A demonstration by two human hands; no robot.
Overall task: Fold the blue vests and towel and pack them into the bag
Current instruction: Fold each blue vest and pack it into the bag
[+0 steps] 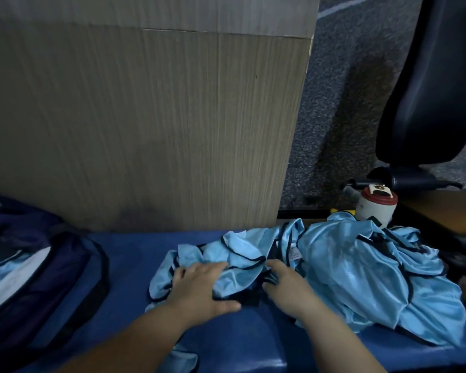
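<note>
**Two forearms reach to a crumpled blue vest, with a loose pile close by**

Both forearms enter from the bottom edge. The left hand lies flat on the crumpled vest with fingers spread, its grip released, only pressing. The right hand touches the same vest, but its fingertips vanish into a dark fold, so I cannot tell whether its grip pinches cloth.

The vest lies mid-table on the blue padded table. Just to its right, and touching it, is a pile of vests, glossy and heaped. The open bag sits well apart at the left, with pale blue and white cloth inside; whether the white is the towel is unclear.

Likely risks:
- The shiny cloth may slide under a flat palm, spoiling the fold.
- Black trim may snag on the neighbouring pile and drag it along.
- The pile reaches the right edge and could slip off.
- A white bottle stands just behind the pile and could be toppled by a tug.
</note>
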